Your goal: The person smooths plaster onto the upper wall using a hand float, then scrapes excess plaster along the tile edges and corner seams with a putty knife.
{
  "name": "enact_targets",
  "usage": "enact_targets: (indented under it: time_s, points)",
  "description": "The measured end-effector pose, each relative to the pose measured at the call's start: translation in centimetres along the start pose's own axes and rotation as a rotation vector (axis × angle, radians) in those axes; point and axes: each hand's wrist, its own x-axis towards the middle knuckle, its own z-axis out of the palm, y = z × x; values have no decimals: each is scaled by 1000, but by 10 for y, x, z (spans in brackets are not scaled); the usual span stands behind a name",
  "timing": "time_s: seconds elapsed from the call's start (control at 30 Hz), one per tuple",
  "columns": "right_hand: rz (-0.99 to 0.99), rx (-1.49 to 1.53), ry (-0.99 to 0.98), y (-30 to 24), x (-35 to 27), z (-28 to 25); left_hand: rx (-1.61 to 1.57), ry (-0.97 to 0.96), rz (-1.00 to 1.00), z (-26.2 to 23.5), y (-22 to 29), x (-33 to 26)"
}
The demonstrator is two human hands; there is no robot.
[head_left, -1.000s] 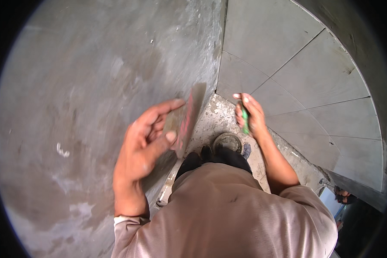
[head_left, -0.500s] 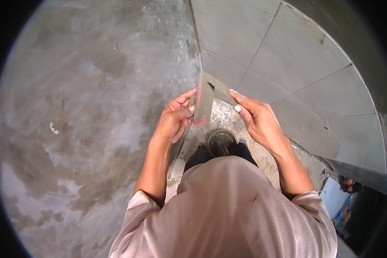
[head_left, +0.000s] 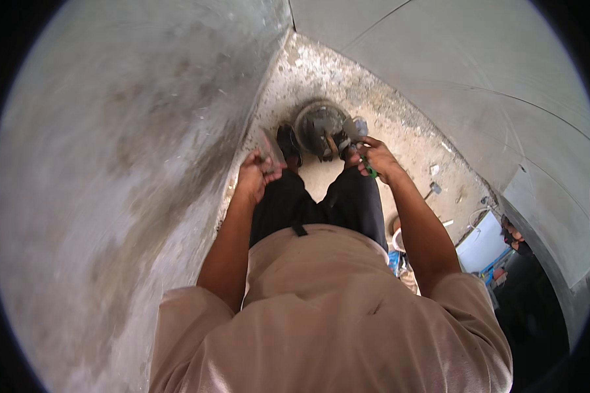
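Bucket [head_left: 321, 128] close below both hands.

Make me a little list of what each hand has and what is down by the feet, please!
left hand: holds a flat grey trowel, fingers closed on it
right hand: grips a small green-handled tool
by the feet: round pan with grey mortar in it
floor: rough, gritty concrete
left side: grey plastered wall
right side: smooth grey tiled wall

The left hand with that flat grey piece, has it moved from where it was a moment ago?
Yes. The left hand, gripping the flat grey piece, has dropped away from the plastered wall to beside the round pan on the floor.
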Motion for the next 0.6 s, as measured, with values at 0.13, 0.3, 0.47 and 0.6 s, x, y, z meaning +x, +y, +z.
enact_targets:
  time_s: [0.13, 0.3, 0.47, 0.6]
  points:
    - [148, 148, -61, 63, 125, 24, -144, -65, -227, -28, -98, 12]
    - [70, 271, 99, 104, 262, 32, -307, -128, -357, -28, -168, 21]
    - [258, 756, 134, 100, 338, 71, -290, -56, -406, -43, -176, 21]
    - [248, 924, 82, 113, 379, 75, -306, -44, -463, -48, -185, 23]
